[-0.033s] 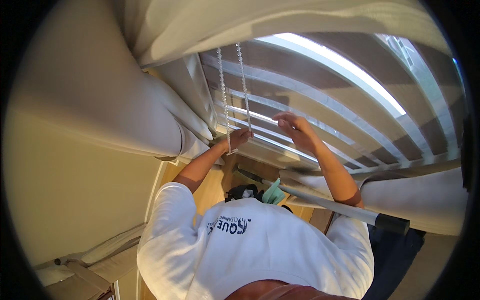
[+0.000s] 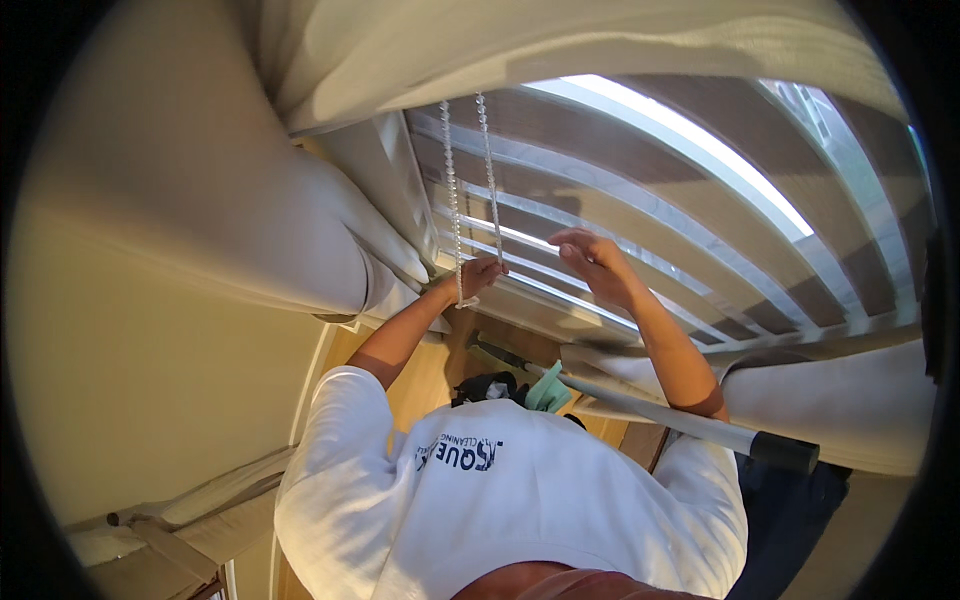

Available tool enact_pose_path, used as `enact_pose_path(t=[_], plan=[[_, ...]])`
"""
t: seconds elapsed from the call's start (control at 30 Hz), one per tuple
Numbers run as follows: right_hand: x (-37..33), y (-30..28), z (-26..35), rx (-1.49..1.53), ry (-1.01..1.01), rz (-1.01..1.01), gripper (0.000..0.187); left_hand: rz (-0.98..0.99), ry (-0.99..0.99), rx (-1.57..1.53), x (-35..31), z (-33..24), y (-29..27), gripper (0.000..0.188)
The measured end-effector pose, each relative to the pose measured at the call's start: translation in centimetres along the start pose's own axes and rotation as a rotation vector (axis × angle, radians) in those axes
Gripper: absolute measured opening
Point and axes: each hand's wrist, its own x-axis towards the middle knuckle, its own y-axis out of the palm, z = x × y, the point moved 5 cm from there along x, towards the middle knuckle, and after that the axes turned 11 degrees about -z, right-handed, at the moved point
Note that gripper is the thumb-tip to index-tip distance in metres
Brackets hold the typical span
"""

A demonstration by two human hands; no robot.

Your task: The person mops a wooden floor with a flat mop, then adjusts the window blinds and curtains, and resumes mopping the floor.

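My left hand [image 2: 482, 276] is closed on a clear bead chain [image 2: 491, 180]. The chain's other strand [image 2: 450, 190] runs down past my left wrist, and the loop's bottom lies against it. Raised in front of the striped blind [image 2: 660, 170], my right hand [image 2: 597, 266] holds nothing, its fingers stretched loosely towards the chain. Between that hand and the chain there is a gap. Bright daylight shows through bands of the blind.
A grey pole [image 2: 650, 402] with a black end grip slants beneath my right arm. Pale curtains [image 2: 330, 210] hang at left and overhead. Below my hands, a green cloth [image 2: 548, 388] and a dark bundle [image 2: 487, 387] sit over the wooden floor [image 2: 415, 375].
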Motion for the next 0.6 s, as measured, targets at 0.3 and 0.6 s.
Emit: enact_pose_path(t=[0.3,0.6], plan=[[-0.4,-0.8,1.2,0.169,-0.048,-0.012,0.032,-0.762,0.1,0.716,-4.3,-6.4,-12.1,0.043],[-1.2,-0.2,2.5,0.14,-0.169,0.068,0.032,-1.63,0.488,-0.07,-16.2,-14.1,-20.1,0.048]])
